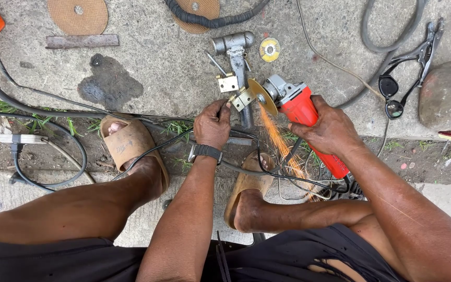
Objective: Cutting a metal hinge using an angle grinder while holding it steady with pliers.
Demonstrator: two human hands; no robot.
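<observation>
Rough concrete floor (152, 62); red plastic angle grinder (301, 112) in right hand (332, 128), grip wrapped round body, disc throwing orange sparks off small brass hinge (242, 98), left hand (212, 124) fingers pinching it vs steel hammer (237, 57)

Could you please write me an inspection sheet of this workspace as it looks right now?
Surface: rough concrete ground, dark stain, grass strip.
Job's things: red angle grinder throwing sparks against brass hinge on a metal bar.
Clutter: worn discs, small yellow disc, second hinge, goggles, stone.
Hands: left hand steadies the hinge; right hand grips the grinder.
Cables: black cords cross between sandalled feet.
Surroundings: nothing seen.
</observation>
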